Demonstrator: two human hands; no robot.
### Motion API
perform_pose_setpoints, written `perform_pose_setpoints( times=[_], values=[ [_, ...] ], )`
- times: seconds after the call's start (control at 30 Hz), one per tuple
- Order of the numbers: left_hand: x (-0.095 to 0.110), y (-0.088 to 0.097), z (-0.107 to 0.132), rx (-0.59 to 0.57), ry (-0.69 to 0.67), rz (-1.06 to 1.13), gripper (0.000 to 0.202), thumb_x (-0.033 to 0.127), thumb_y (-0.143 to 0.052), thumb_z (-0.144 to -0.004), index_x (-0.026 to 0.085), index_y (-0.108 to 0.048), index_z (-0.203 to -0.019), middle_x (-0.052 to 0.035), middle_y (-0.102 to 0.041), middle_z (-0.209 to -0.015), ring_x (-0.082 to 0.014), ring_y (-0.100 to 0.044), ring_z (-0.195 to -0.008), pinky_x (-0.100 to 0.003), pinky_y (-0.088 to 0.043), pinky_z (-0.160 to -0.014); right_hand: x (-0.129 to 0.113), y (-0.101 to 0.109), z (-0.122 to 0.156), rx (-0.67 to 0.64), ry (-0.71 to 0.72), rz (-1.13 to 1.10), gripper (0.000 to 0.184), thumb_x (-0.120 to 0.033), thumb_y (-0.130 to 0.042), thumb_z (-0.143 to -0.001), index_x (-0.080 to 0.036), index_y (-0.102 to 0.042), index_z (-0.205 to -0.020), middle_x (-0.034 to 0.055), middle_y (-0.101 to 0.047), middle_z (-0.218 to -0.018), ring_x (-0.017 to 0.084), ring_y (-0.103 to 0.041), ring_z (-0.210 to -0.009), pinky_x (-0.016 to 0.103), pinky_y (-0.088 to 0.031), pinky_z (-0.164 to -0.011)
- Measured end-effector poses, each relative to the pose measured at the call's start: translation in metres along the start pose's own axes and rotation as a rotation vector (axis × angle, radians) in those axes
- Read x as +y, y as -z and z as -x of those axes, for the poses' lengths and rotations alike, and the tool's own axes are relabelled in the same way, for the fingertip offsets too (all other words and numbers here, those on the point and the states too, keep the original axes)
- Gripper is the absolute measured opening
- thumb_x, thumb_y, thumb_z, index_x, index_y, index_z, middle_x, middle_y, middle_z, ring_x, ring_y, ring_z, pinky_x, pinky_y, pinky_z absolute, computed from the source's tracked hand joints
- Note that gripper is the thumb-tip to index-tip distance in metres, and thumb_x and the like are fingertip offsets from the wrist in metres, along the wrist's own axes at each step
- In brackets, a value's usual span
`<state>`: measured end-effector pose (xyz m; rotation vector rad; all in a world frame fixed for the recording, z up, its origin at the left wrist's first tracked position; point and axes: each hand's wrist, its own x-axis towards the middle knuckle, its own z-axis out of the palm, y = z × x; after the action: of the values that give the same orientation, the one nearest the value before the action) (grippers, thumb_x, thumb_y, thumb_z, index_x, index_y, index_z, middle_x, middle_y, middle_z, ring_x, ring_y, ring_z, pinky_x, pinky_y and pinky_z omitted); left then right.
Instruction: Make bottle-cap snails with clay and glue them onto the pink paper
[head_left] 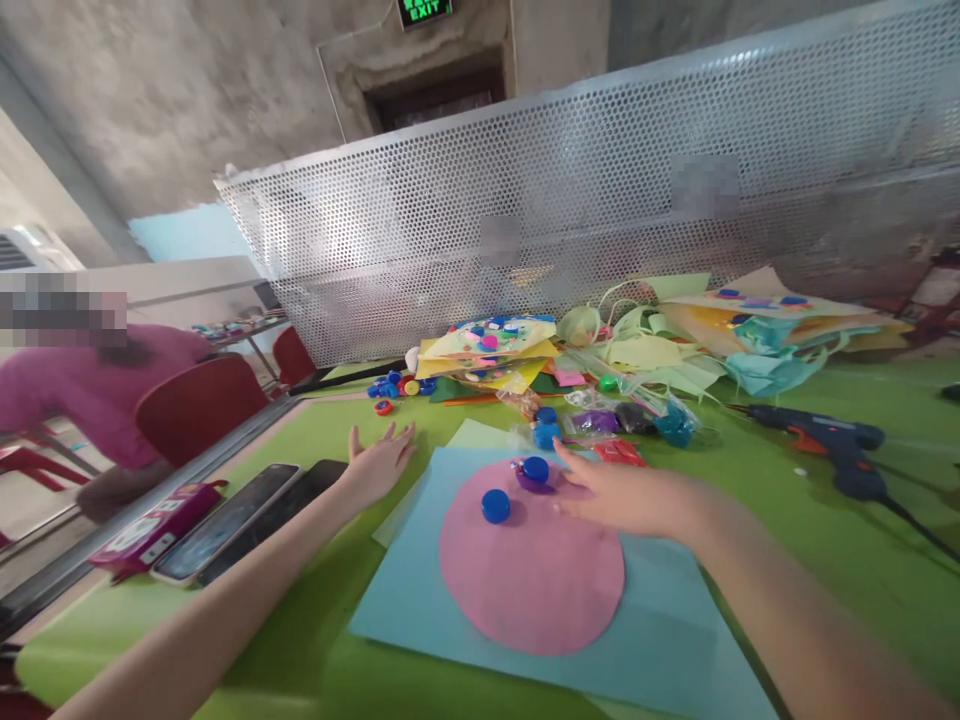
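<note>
The left hand (pixel 379 465) is being held low at the green table (pixel 322 620), to the left of the blue sheet (pixel 397 600); its fingers are being spread loosely, and nothing is being gripped by them. On this sheet a pink circle (pixel 532 590) is being displayed. On its upper part, one blue cap (pixel 496 506) is lying alone, while another blue cap (pixel 535 469) is being borne by a purple piece (pixel 526 487). The right hand (pixel 600 488) is being held just beside this second cap, with thumb and fingers parted; whether the purple piece is being touched cannot be told.
</note>
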<state>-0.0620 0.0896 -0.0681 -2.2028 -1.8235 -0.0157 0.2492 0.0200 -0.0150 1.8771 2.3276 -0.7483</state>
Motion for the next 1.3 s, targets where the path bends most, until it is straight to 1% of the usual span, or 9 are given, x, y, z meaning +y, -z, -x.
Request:
perform_pose_setpoints(
  times=[0.13, 0.23, 0.43, 0.6, 0.8, 0.93, 1.03, 1.13, 1.3],
  values=[
    [-0.012, 0.007, 0.034, -0.051, -0.091, 0.024, 0.034, 0.028, -0.037, -0.094, 0.022, -0.049, -0.126, -0.0067, -0.056, -0.129, -0.0288, -0.046, -0.123, -0.058, -0.024, -0.104, -0.003, 0.000, 0.000, -0.071, -0.015, -0.048, 0.080, -0.049, -0.047, -0.083, -0.022, -0.006, -0.146, 0.0116, -0.047, -0.137, 0.032, -0.054, -0.114, 0.040, -0.046, -0.083],
    [-0.011, 0.013, 0.055, -0.112, -0.161, 0.045, 0.042, 0.030, -0.025, -0.095, 0.025, -0.041, -0.134, -0.0056, -0.048, -0.138, -0.0277, -0.037, -0.131, -0.060, -0.008, -0.108, -0.003, 0.000, 0.000, -0.087, -0.015, -0.068, 0.080, -0.049, -0.047, -0.082, -0.025, -0.005, -0.146, 0.0100, -0.047, -0.137, 0.033, -0.055, -0.112, 0.041, -0.045, -0.083],
    [0.013, 0.017, 0.041, -0.197, -0.304, 0.086, 0.054, 0.038, -0.022, -0.095, 0.016, -0.022, -0.144, -0.0064, -0.022, -0.150, -0.0178, -0.022, -0.138, -0.039, -0.020, -0.112, 0.000, -0.002, -0.001, -0.095, -0.012, -0.078, 0.081, -0.052, -0.045, -0.082, -0.026, -0.002, -0.146, 0.0063, -0.038, -0.144, 0.034, -0.047, -0.121, 0.044, -0.043, -0.090],
    [0.009, 0.010, 0.014, -0.129, -0.179, 0.035, 0.055, 0.037, -0.027, -0.092, 0.010, -0.029, -0.141, -0.0170, -0.027, -0.147, -0.0277, -0.025, -0.137, -0.055, -0.013, -0.110, 0.000, 0.000, -0.001, -0.106, 0.005, -0.069, 0.080, -0.051, -0.045, -0.083, -0.024, -0.006, -0.146, 0.0070, -0.034, -0.146, 0.031, -0.039, -0.128, 0.043, -0.040, -0.095],
    [-0.021, 0.011, 0.057, -0.132, -0.153, 0.013, 0.057, 0.038, -0.026, -0.092, 0.012, -0.026, -0.142, -0.0163, -0.028, -0.146, -0.0283, -0.026, -0.136, -0.057, -0.015, -0.109, -0.001, 0.001, 0.000, -0.099, -0.004, -0.082, 0.080, -0.053, -0.045, -0.082, -0.026, -0.006, -0.146, 0.0048, -0.036, -0.145, 0.032, -0.040, -0.127, 0.044, -0.039, -0.096],
    [-0.009, 0.021, 0.084, -0.189, -0.260, 0.048, 0.058, 0.040, -0.024, -0.093, 0.014, -0.017, -0.145, -0.0105, -0.020, -0.150, -0.0241, -0.019, -0.138, -0.049, -0.019, -0.111, -0.001, 0.000, 0.000, -0.104, 0.000, -0.081, 0.080, -0.053, -0.045, -0.082, -0.028, -0.004, -0.146, 0.0048, -0.036, -0.145, 0.032, -0.046, -0.122, 0.043, -0.042, -0.093],
    [0.012, 0.023, 0.073, -0.209, -0.329, 0.070, 0.056, 0.039, -0.024, -0.094, 0.016, -0.020, -0.144, -0.0086, -0.018, -0.150, -0.0226, -0.019, -0.139, -0.045, -0.019, -0.112, -0.002, 0.000, 0.000, -0.108, -0.001, -0.066, 0.079, -0.051, -0.044, -0.083, -0.026, -0.005, -0.146, 0.0067, -0.033, -0.146, 0.032, -0.044, -0.124, 0.043, -0.041, -0.094],
    [0.022, 0.017, 0.042, -0.168, -0.268, 0.054, 0.055, 0.039, -0.024, -0.094, 0.015, -0.026, -0.142, -0.0110, -0.023, -0.149, -0.0252, -0.022, -0.138, -0.050, -0.015, -0.112, 0.000, -0.001, -0.001, -0.106, 0.010, -0.057, 0.080, -0.054, -0.044, -0.082, -0.026, -0.006, -0.146, 0.0061, -0.033, -0.146, 0.032, -0.041, -0.126, 0.044, -0.039, -0.096],
    [0.002, 0.011, 0.024, -0.138, -0.125, 0.014, 0.057, 0.038, -0.022, -0.093, 0.007, -0.032, -0.140, -0.0218, -0.032, -0.144, -0.0331, -0.029, -0.134, -0.063, -0.014, -0.106, 0.002, -0.003, -0.003, -0.096, 0.013, -0.057, 0.080, -0.055, -0.044, -0.081, -0.027, -0.007, -0.146, 0.0060, -0.038, -0.144, 0.032, -0.046, -0.122, 0.044, -0.041, -0.093]
  ],
)
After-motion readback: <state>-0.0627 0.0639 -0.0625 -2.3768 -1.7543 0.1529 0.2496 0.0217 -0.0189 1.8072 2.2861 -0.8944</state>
